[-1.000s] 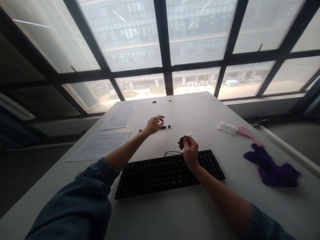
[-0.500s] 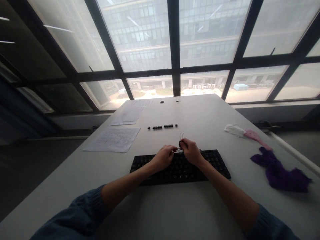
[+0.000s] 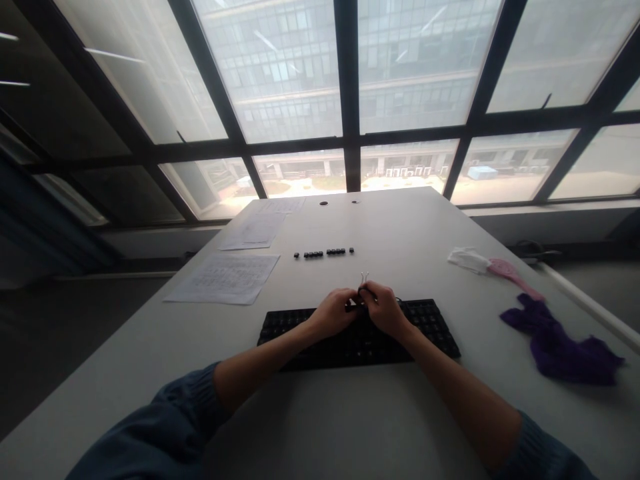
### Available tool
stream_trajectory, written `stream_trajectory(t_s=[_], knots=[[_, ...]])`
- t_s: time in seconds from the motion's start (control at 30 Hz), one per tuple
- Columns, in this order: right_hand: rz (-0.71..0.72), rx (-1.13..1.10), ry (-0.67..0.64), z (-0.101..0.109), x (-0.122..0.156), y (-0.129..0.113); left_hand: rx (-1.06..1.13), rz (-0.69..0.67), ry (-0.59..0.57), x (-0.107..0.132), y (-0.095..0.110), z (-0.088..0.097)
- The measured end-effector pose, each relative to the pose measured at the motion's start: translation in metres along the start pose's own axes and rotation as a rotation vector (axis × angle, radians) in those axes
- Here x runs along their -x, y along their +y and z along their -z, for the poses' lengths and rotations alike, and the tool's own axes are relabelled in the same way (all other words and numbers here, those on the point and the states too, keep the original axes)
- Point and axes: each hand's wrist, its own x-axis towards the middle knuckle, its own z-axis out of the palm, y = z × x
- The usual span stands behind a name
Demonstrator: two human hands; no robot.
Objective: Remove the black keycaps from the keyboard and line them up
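Note:
Both hands meet over the back edge of a black keyboard [image 3: 425,333] on the white table [image 3: 320,413]. My right hand [image 3: 386,310] is closed on a small wire keycap puller [image 3: 363,279], whose two pale prongs stick up above the fingers. My left hand [image 3: 334,312] is curled against it, fingertips pinched on a small dark piece at the puller's base; I cannot make out what it is. A row of several loose black keycaps [image 3: 324,253] lies further back on the table.
Printed paper sheets [image 3: 225,277] lie at the left, more paper [image 3: 255,232] behind them. At the right are a white cloth [image 3: 465,258], a pink brush [image 3: 510,275] and a purple cloth [image 3: 560,343]. Large windows stand behind the table's far edge.
My left hand came back from the row of keycaps to the right hand over the keyboard. Both hands have closed together around the puller, and the view shifted slightly left.

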Motion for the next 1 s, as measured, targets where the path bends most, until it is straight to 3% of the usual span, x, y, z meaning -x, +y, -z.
stream_trajectory(t_s=[0.13, 0.3, 0.53, 0.73, 0.83, 1.0], knots=[[-0.062, -0.078, 0.026, 0.001, -0.001, 0.003, 0.007, 0.017, 0.075, 0.002, -0.003, -0.005], [-0.132, -0.239, 0.156, 0.003, -0.005, 0.004, 0.077, 0.001, 0.161, 0.003, 0.0, -0.004], [-0.063, -0.228, 0.064, 0.004, -0.002, 0.002, 0.107, -0.016, 0.15, 0.003, 0.004, -0.001], [-0.073, -0.279, 0.09, 0.004, -0.001, 0.0, 0.171, 0.071, 0.075, 0.0, 0.006, 0.006], [-0.077, -0.287, 0.117, 0.004, -0.001, -0.001, 0.389, 0.204, -0.062, -0.004, 0.003, 0.014], [-0.002, -0.228, 0.031, 0.006, 0.002, -0.003, 0.749, 0.442, -0.222, -0.007, -0.005, 0.021]])
